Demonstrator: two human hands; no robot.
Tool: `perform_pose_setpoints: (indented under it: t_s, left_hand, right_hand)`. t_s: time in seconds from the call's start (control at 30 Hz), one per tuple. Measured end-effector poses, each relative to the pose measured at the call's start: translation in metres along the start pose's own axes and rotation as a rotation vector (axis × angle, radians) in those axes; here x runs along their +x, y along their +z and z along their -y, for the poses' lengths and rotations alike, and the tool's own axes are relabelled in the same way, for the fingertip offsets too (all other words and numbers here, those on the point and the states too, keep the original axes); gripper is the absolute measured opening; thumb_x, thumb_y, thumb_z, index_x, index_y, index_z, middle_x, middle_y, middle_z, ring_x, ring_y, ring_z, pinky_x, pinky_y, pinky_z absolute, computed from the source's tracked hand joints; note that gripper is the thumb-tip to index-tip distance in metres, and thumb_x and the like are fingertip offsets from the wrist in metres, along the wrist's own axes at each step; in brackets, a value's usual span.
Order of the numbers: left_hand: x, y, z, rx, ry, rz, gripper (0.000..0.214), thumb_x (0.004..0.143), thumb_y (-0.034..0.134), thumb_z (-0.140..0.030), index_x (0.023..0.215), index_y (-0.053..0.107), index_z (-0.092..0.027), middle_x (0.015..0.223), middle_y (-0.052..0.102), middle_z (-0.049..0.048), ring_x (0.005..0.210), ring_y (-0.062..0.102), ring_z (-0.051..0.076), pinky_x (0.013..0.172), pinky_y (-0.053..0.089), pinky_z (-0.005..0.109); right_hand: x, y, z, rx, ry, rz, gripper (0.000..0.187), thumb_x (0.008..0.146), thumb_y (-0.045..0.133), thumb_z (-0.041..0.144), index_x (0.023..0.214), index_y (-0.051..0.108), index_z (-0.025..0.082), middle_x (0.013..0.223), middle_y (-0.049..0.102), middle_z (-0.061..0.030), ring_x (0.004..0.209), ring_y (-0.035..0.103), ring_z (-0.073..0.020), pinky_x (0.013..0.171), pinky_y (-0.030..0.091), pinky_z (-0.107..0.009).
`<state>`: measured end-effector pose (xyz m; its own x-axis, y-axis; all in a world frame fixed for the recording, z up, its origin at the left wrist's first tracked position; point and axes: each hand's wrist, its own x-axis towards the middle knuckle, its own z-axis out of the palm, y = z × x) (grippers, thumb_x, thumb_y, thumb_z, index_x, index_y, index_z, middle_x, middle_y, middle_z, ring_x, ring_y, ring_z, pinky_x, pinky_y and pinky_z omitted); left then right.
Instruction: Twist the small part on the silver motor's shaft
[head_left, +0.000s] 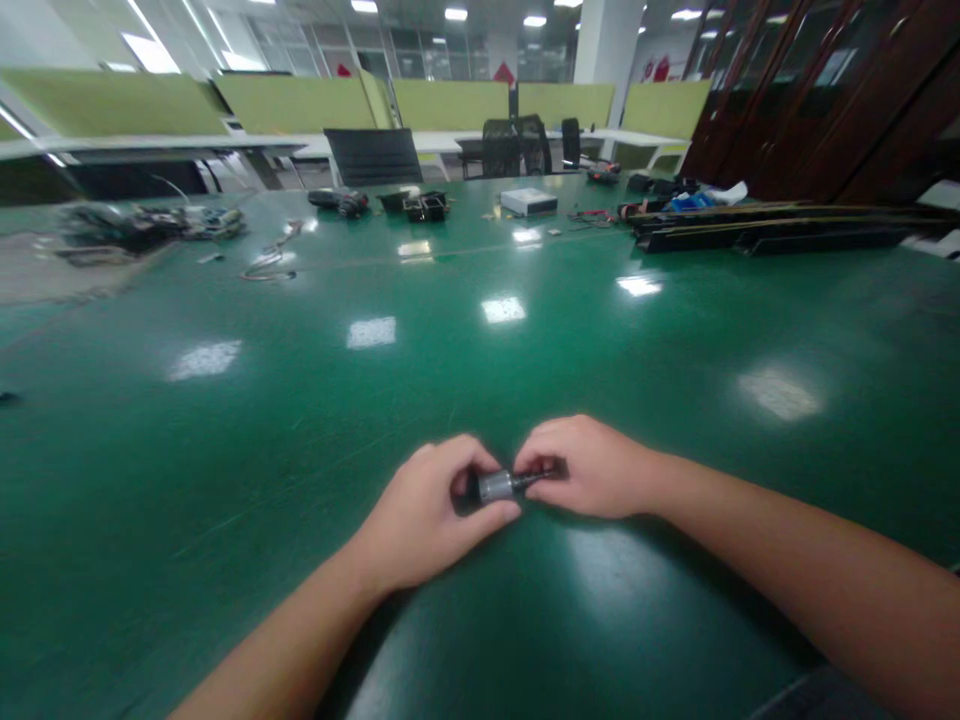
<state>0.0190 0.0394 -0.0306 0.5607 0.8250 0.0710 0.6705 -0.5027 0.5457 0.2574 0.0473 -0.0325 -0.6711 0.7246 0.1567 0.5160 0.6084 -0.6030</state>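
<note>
Low over the green table, a small cylinder (496,487) with a silver-grey body and a black end lies sideways between my hands. My left hand (431,505) curls round its black end, thumb along the near side. A thin dark shaft (523,481) sticks out of the cylinder to the right. The fingers of my right hand (581,468) pinch this shaft near its tip. Blur and my fingers hide the details, so I cannot tell exactly what the tool or part is.
The glossy green table (285,440) reflects ceiling lights. At the far edge stand a white box (529,202) and black devices (424,206). Long dark bars (780,228) lie far right, a tangle of parts (135,228) far left, with a loose cable (270,262) beside it.
</note>
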Motion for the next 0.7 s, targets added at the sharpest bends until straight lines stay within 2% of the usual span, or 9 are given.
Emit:
perform_pose_setpoints:
  t_s: [0.1, 0.3, 0.7]
  left_hand:
    - [-0.0004, -0.0022, -0.0014, -0.005, 0.002, 0.001, 0.021, 0.089, 0.065, -0.044, 0.095, 0.068, -0.024, 0.076, 0.061, -0.002, 0.069, 0.056, 0.017, 0.066, 0.037, 0.03]
    - [-0.0023, -0.0037, -0.003, 0.016, -0.013, -0.002, 0.023, 0.081, 0.073, -0.04, 0.097, 0.069, -0.025, 0.077, 0.063, -0.0026, 0.07, 0.057, 0.018, 0.067, 0.037, 0.03]
    - [-0.0007, -0.0016, -0.0026, 0.016, -0.025, -0.009, 0.019, 0.081, 0.073, -0.039, 0.092, 0.068, -0.024, 0.077, 0.064, -0.0023, 0.07, 0.057, 0.018, 0.067, 0.037, 0.03]
  right_hand:
    - [0.0003, 0.0004, 0.0011, 0.017, -0.011, 0.002, 0.014, 0.083, 0.07, 0.017, 0.098, 0.071, 0.017, 0.086, 0.069, -0.0015, 0.076, 0.06, -0.0133, 0.07, 0.044, -0.024]
    - [0.0005, 0.001, 0.005, -0.01, -0.057, -0.003, 0.012, 0.088, 0.068, 0.02, 0.098, 0.072, 0.017, 0.087, 0.069, -0.0024, 0.08, 0.06, -0.0145, 0.074, 0.044, -0.026]
    - [0.0012, 0.001, 0.0044, -0.047, -0.074, -0.001, 0.013, 0.086, 0.07, 0.022, 0.096, 0.073, 0.016, 0.088, 0.069, -0.0036, 0.082, 0.061, -0.0156, 0.074, 0.043, -0.027]
